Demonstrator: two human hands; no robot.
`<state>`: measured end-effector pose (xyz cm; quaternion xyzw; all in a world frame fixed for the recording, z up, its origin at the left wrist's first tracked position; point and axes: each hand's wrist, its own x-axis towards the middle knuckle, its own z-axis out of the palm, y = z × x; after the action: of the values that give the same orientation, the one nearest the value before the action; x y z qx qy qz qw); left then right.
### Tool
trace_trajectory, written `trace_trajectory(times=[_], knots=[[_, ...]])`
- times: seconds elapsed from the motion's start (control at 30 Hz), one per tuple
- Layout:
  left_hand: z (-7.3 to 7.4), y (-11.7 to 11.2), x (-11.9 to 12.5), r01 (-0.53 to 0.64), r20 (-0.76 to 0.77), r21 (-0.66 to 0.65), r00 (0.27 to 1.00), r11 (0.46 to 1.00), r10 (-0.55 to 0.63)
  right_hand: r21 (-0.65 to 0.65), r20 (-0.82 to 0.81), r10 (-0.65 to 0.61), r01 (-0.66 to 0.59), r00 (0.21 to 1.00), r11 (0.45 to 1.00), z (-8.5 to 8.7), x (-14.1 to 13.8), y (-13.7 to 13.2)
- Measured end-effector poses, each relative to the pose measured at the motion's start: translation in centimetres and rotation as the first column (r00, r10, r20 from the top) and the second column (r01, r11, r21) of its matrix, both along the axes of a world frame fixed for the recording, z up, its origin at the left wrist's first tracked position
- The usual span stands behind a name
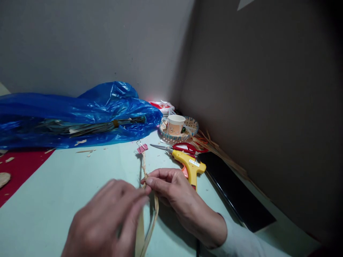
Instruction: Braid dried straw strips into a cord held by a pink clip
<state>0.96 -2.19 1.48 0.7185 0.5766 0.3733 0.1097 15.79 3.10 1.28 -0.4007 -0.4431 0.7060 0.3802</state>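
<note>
A thin braid of pale dried strips (144,165) runs from a pink binder clip (142,148) on the table toward me. My right hand (171,185) pinches the braid between thumb and forefinger. Close beside it on the left is my left hand (107,217), partly blurred, its thumb and fingers pressed together at the strips just below the right fingertips. Loose strip ends (153,221) hang down between both hands toward the bottom edge. What lies exactly inside the left pinch is partly hidden by the fingers.
Right of the clip lie red-handled scissors (184,147) and a yellow glue gun (191,166). A paper cup (175,125) stands in a woven basket (191,125). A black flat case (235,192) lies at right. Blue plastic (112,98) wraps a bundle of dark strips (102,126) at the back left.
</note>
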Motion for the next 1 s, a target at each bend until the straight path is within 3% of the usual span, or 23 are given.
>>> trace_trajectory(times=[0.07,0.13,0.17,0.23,0.33,0.63,0.73,0.8,0.9,1.0], knots=[[1.0,1.7,-0.9,-0.073,0.204,-0.251,0.971,0.965,0.126,0.019,-0.008,0.005,-0.005,1.0,1.0,0.0,0.1,-0.1],[1.2,3.2,-1.3,0.147,0.469,-0.547,0.87,0.824,0.155,0.017,-0.039,0.042,-0.042,0.998,0.999,-0.3,0.2,-0.1],[1.0,3.7,-1.3,0.294,0.587,-0.606,0.792,0.739,0.166,0.01,-0.066,0.061,-0.06,0.996,0.998,-0.5,0.1,0.0],[0.5,4.1,-1.1,0.506,0.738,-0.603,0.647,0.617,0.191,0.01,-0.1,0.086,-0.086,0.991,0.996,-0.9,0.0,0.1],[-0.2,4.0,-0.9,0.594,0.789,-0.576,0.584,0.562,0.191,0.088,-0.028,0.076,-0.073,0.997,0.993,-1.3,-0.1,0.4],[-0.4,3.9,-1.1,0.576,0.769,-0.623,0.576,0.529,0.277,0.173,0.207,0.065,-0.102,0.976,0.98,-0.9,0.0,0.4],[-0.9,3.9,-0.8,0.517,0.75,-0.633,0.595,0.577,0.29,0.266,0.269,0.023,-0.097,0.963,0.959,-1.6,0.1,0.2],[-1.2,3.8,-0.6,0.445,0.712,-0.633,0.657,0.633,0.25,0.347,0.312,0.009,-0.123,0.95,0.93,-1.8,0.2,0.1],[-1.4,3.6,-0.4,0.34,0.638,-0.616,0.745,0.711,0.196,0.381,0.412,0.044,-0.217,0.91,0.899,-1.3,0.5,-0.1],[-1.5,3.3,-0.3,0.266,0.588,-0.62,0.781,0.738,0.212,0.405,0.562,0.039,-0.316,0.826,0.858,-0.2,1.2,-0.3]])
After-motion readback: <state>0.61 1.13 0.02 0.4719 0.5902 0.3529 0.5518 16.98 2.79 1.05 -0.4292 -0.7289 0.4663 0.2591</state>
